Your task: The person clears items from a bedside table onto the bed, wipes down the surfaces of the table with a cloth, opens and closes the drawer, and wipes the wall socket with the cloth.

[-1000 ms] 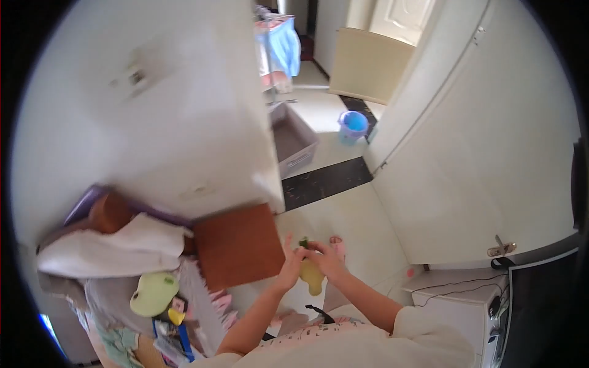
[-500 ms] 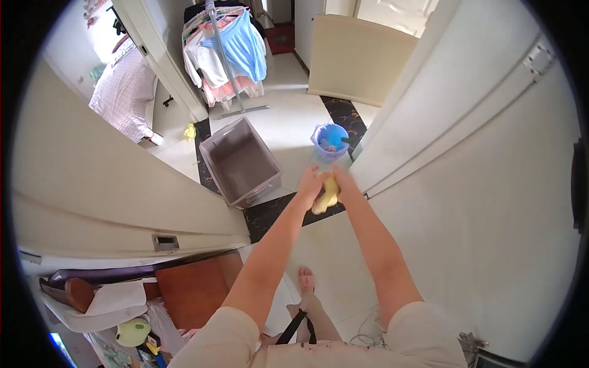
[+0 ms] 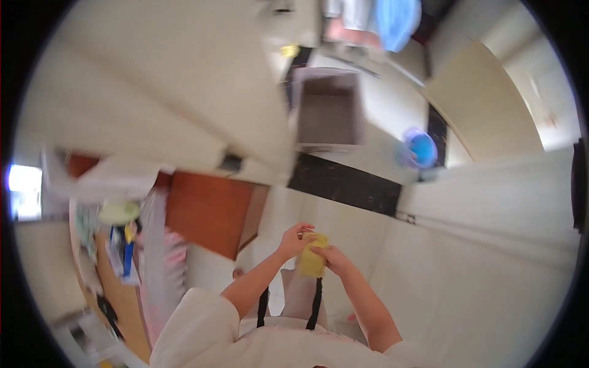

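A yellow cloth (image 3: pixel 313 264) hangs between my hands, in front of my legs. My left hand (image 3: pixel 296 240) grips its upper left edge, with some fingers extended over the top. On the other side, my right hand (image 3: pixel 333 258) pinches the cloth's right edge. Farther off on the floor stand a blue-purple bucket (image 3: pixel 407 151) with something blue inside and a grey-brown plastic bin (image 3: pixel 330 147). The view is smeared by motion, so the bucket's contents are not clear.
A brown wooden cabinet (image 3: pixel 211 211) juts out at left, beside a cluttered table. White doors flank the doorway, with a dark threshold strip (image 3: pixel 343 185) across it. Hanging clothes (image 3: pixel 396 24) and a cream panel (image 3: pixel 491 98) stand beyond. Another yellow cloth (image 3: pixel 289 50) lies on the floor.
My view has turned left, toward the cabinet. My hands have drawn back from near the bucket toward my body, and the bunched yellow cloth is now spread flatter between them.
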A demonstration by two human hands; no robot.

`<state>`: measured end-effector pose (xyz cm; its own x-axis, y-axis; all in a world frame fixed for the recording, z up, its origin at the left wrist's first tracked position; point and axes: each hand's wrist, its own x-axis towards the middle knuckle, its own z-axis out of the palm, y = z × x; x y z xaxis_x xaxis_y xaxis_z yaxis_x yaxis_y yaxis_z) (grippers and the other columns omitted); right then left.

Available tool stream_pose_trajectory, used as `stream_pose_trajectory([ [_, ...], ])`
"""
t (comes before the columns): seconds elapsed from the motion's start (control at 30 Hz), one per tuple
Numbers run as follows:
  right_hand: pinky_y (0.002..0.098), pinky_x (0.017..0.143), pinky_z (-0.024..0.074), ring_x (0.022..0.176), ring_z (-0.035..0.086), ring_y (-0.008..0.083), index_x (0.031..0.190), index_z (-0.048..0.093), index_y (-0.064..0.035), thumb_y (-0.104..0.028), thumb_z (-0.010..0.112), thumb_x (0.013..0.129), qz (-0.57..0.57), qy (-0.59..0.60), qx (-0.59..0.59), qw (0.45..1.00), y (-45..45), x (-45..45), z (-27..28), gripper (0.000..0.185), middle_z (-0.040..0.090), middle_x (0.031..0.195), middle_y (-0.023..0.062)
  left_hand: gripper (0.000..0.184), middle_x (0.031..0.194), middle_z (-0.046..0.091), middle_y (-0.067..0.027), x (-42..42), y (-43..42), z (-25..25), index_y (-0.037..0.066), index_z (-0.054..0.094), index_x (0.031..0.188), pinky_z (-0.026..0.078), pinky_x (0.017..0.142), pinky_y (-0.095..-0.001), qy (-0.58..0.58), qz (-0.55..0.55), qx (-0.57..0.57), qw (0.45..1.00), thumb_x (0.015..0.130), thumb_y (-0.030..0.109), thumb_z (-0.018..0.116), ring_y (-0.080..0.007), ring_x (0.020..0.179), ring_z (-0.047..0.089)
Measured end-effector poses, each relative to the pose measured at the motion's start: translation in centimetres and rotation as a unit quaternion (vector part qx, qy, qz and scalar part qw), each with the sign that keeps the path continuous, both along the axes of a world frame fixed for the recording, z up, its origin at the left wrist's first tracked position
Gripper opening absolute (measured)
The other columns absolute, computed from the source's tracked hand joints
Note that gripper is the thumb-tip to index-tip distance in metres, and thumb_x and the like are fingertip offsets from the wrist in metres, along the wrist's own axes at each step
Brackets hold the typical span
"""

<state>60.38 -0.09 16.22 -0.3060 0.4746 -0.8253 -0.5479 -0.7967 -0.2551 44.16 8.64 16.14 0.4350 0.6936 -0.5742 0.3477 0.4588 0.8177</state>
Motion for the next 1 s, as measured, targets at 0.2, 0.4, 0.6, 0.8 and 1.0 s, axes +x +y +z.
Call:
stream_pose_trajectory([
  [0.2, 0.0378, 0.082, 0.0544, 0.09, 0.07, 0.0274, 0.115, 0.065, 0.0018, -0.019, 0.07, 0.088, 0.371, -0.386, 0.232, 0.812, 5.4, -13.0, -1.7, 0.035, 0.07, 0.103, 0.0175, 0.026, 0.097, 0.067, -0.0116, -19.1, -2.5, -5.5, 0.004, 0.061, 0.114, 0.056, 0.076, -0.0324, 0.022, 0.239, 0.005, 0.971, 0.09, 0.01, 0.068, -0.0218, 0.092, 0.069],
  [0.4, 0.0485, 0.081, 0.0497, 0.097, 0.059, 0.0416, 0.107, 0.061, -0.0007, -0.017, 0.057, 0.093, 0.267, -0.607, 0.404, 0.63, 12.1, -28.9, -4.5, 0.022, 0.062, 0.104, 0.0217, 0.04, 0.124, 0.059, -0.0172, -37.4, -0.3, -11.1, 0.005, 0.056, 0.124, 0.043, 0.1, -0.0482, 0.314, 0.169, 0.276, 0.893, 0.087, 0.015, 0.067, -0.0385, 0.126, 0.049],
  [0.6, 0.0504, 0.085, 0.047, 0.096, 0.058, 0.0399, 0.112, 0.06, -0.0023, -0.019, 0.061, 0.089, 0.379, -0.625, 0.362, 0.578, 9.7, -44.5, -19.5, 0.028, 0.056, 0.107, 0.0183, 0.067, 0.158, 0.023, -0.0186, -46.5, 4.8, -16.4, 0.009, 0.034, 0.148, 0.017, 0.115, -0.0618, 0.411, 0.088, 0.287, 0.861, 0.091, 0.028, 0.063, -0.0436, 0.147, 0.014],
  [0.8, 0.0486, 0.097, 0.0439, 0.118, 0.05, 0.0354, 0.143, 0.05, -0.0248, -0.027, 0.065, 0.087, 0.451, -0.513, 0.556, 0.473, 11.4, -45.7, -18.3, 0.058, 0.052, 0.129, 0.0151, 0.071, 0.161, 0.015, -0.0207, -50.5, 7.2, -17.3, 0.011, 0.029, 0.153, 0.007, 0.117, -0.0616, 0.442, -0.001, 0.375, 0.815, 0.093, 0.035, 0.056, -0.0418, 0.149, 0.01],
  [1.0, 0.0554, 0.114, 0.0226, 0.141, 0.031, 0.0344, 0.142, 0.051, -0.0317, -0.026, 0.061, 0.091, 0.378, -0.739, 0.438, 0.346, 25.3, -40.8, -19.6, 0.052, 0.032, 0.158, 0.0013, 0.071, 0.162, 0.014, -0.0194, -51.7, 8.0, -17.3, 0.016, 0.031, 0.153, 0.007, 0.118, -0.0601, 0.432, -0.01, 0.364, 0.825, 0.092, 0.04, 0.057, -0.0368, 0.15, 0.01],
])
